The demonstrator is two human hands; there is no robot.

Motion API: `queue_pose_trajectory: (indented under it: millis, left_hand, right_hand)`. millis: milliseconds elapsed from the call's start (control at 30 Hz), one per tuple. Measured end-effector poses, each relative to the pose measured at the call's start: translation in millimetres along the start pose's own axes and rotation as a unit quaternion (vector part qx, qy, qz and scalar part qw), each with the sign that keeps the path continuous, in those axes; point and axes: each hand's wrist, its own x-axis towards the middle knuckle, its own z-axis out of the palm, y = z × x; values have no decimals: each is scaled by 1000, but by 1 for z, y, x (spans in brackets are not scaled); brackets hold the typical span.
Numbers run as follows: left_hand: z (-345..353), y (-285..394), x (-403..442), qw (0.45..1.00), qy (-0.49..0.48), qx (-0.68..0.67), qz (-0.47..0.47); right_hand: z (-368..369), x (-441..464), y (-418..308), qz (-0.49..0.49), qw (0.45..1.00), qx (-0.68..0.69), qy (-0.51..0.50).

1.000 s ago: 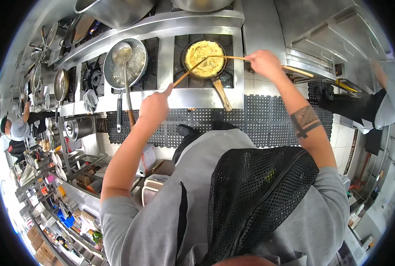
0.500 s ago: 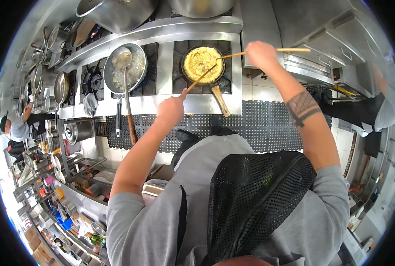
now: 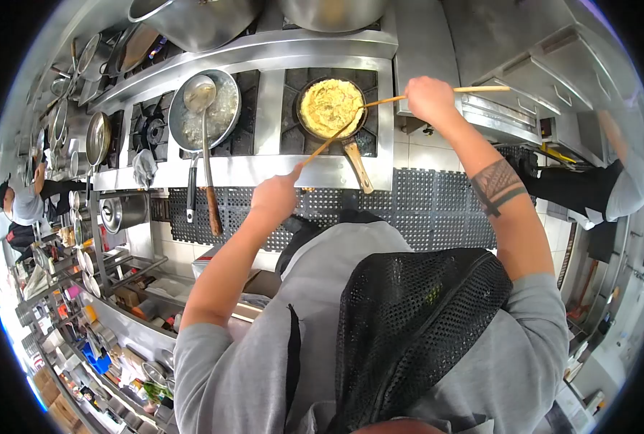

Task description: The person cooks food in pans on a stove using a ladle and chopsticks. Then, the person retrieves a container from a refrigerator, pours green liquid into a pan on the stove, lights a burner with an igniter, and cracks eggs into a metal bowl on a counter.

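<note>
A yellow omelette [image 3: 330, 106] with a ruffled surface lies in a small dark frying pan [image 3: 302, 129], whose wooden handle [image 3: 359, 166] points toward me. My left hand [image 3: 274, 195] is closed around a long wooden chopstick [image 3: 320, 150], its tip at the omelette's near right edge. Closed on another chopstick [image 3: 384, 100], my right hand [image 3: 430, 99] is to the right of the pan. That chopstick's tip is at the omelette's right edge, and its other end sticks out past my fist. Neither hand touches the pan handle.
On the left burner sits a larger pan [image 3: 174, 124] of bubbling liquid, a ladle [image 3: 208, 155] resting across it. Large pots [image 3: 199, 25] stand behind. A grey cloth [image 3: 145, 169] hangs at the stove edge. Other people [image 3: 27, 202] are at far left and at right [image 3: 582, 189].
Both chopstick tips have shifted toward the omelette's right and near-right edge. My left hand has moved slightly left and toward me; my right hand has moved slightly right and toward me.
</note>
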Motion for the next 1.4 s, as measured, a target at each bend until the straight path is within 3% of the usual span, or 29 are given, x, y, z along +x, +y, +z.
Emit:
queue_pose_trajectory:
  millis: [200,267,367,400,433,500,567,700,800,900,1067,1233,1400]
  left_hand:
    - [-9,-5,-14,1000,12,-12,-22]
    - [-14,-10,-15,1000,-1,-3,-27]
    - [-30,-21,-18,999,-5,16,-28]
    - [-30,-25,-11,999,35,21,-11]
    - [-36,-25,-4,997,78,26,8]
    - [-44,-20,22,997,62,39,1]
    - [-31,-23,51,996,50,71,-32]
    - [-39,-34,40,997,55,57,-25]
    - [-58,-3,33,996,53,74,-10]
    - [-40,-1,72,994,66,82,-5]
    - [-48,-21,51,993,80,85,-4]
    - [-50,-34,55,991,96,91,-23]
    - [-48,-53,30,992,89,82,-45]
  right_hand:
    - [8,-25,-6,-51,998,15,-36]
    - [24,-19,9,6,996,51,-77]
    - [-10,-33,12,36,994,86,-61]
    - [-5,-34,9,34,993,88,-65]
    - [1,-32,4,20,995,87,-30]
    - [11,-23,-5,9,996,85,14]
    - [30,-16,-13,70,992,100,-32]
    - [33,-26,6,85,989,119,-26]
    - [8,-34,-8,83,988,128,-12]
    - [37,-17,-17,85,994,74,-7]
    - [19,-30,-18,93,989,102,-49]
    - [51,-13,-44,52,989,132,39]
    - [51,-22,-36,89,985,141,-33]
